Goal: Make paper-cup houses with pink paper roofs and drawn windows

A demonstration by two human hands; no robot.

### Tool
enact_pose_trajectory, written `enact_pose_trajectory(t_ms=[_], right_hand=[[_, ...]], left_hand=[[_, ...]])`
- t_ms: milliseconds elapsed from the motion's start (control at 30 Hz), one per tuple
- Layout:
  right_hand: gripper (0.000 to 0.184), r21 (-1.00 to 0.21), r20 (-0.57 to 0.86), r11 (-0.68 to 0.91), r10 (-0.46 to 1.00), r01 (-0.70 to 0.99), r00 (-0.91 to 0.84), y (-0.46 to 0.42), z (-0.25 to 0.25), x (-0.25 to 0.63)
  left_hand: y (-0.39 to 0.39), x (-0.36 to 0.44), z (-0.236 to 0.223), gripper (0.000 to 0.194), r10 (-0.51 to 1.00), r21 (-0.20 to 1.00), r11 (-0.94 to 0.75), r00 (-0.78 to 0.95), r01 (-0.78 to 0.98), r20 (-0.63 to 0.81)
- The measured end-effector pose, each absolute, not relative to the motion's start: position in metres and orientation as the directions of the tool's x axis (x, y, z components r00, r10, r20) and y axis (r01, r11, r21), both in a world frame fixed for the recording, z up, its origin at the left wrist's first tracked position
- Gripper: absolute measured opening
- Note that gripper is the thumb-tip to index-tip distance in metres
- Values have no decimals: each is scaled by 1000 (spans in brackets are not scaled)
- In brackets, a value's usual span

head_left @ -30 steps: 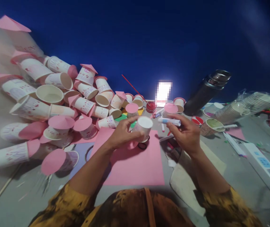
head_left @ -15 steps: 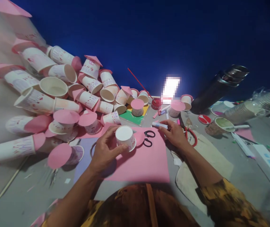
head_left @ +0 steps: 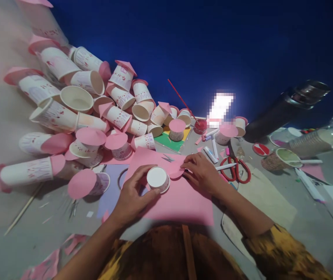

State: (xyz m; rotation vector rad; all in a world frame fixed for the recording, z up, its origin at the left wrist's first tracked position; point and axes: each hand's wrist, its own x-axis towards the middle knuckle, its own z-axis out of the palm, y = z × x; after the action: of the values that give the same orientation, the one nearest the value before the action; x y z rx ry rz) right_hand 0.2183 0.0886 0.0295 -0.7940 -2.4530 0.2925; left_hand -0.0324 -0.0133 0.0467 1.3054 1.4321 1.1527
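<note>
My left hand [head_left: 135,192] is closed around a small white paper cup [head_left: 157,178], turned upside down with its base facing up. My right hand [head_left: 199,171] pinches the right edge of a pink paper circle [head_left: 174,170], just right of the cup. Black-handled scissors lie by that circle; their blades [head_left: 168,158] show, while the handles are hidden by my right hand. Beneath everything is a pink paper sheet [head_left: 180,206]. Behind my right hand lies a white tube [head_left: 211,154], apart from the fingers.
Decorated cups with pink paper tops [head_left: 90,142] are heaped at the left. Red-handled scissors [head_left: 237,171] lie right of my right hand. A dark flask [head_left: 283,109], a stack of cups [head_left: 314,142] and a speckled cup [head_left: 277,160] stand farther right. A red pot [head_left: 200,126] holds a stick.
My right hand has let go of the white tube and moved left to the pink paper circle. My left hand still holds the cup. The whole view has shifted slightly.
</note>
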Motion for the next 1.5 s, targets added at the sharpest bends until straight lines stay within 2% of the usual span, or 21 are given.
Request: enact_pose_trajectory(t_ms=[133,200,267,367,400,467,533,667,733,767,833,900,967,1133,1367,1500], right_hand=[[10,-402,474,790,612,462,-633,92,26,222],[11,-458,496,760,649,461,-577,93,28,227],[9,-573,469,690,718,442,-514,91,33,231],[12,-853,232,422,833,306,-502,83,44,232],[18,-931,125,280,847,233,-517,80,48,232],[31,-997,-17,25,843,71,-538,73,52,230],[38,-995,-48,-85,864,-50,-502,69,53,230],[31,-980,-58,-120,935,-158,-351,72,48,233],[33,-964,-83,-142,963,-223,-257,79,47,237],[34,-955,-94,-149,972,-256,-214,83,48,239],[37,-943,-117,-156,982,-294,-148,92,49,243],[38,-939,-133,-163,984,-302,-118,100,50,247],[38,-942,-141,-167,984,-293,-109,105,49,250],[34,-961,-138,-158,985,-228,-101,109,42,254],[29,-987,-121,-130,988,-96,-93,111,33,261],[33,-993,-102,-95,988,65,-119,110,34,261]], left_hand=[[-13,-31,47,52,995,991,22,-104,133,-8],[-9,-29,52,53,988,999,17,-154,-32,-22],[-2,-25,60,56,982,961,29,-170,-276,-79],[10,-12,70,59,979,846,58,-136,-530,-152],[13,-6,73,59,979,831,50,-140,-553,-151],[19,9,74,58,980,835,34,-146,-549,-136],[23,22,71,56,984,859,14,-145,-512,-102],[29,25,63,61,999,925,18,-29,-380,-31],[35,13,60,61,997,984,59,56,-170,-50],[39,7,58,53,995,997,73,64,-13,-72],[48,-5,54,28,995,945,89,15,314,-98],[57,-9,49,23,997,800,57,11,598,-79],[65,-7,46,22,997,685,39,20,727,-79],[75,10,46,15,994,563,69,-9,824,-109],[69,22,55,15,995,460,52,-8,886,-97],[67,22,53,19,996,539,47,4,841,-93]])
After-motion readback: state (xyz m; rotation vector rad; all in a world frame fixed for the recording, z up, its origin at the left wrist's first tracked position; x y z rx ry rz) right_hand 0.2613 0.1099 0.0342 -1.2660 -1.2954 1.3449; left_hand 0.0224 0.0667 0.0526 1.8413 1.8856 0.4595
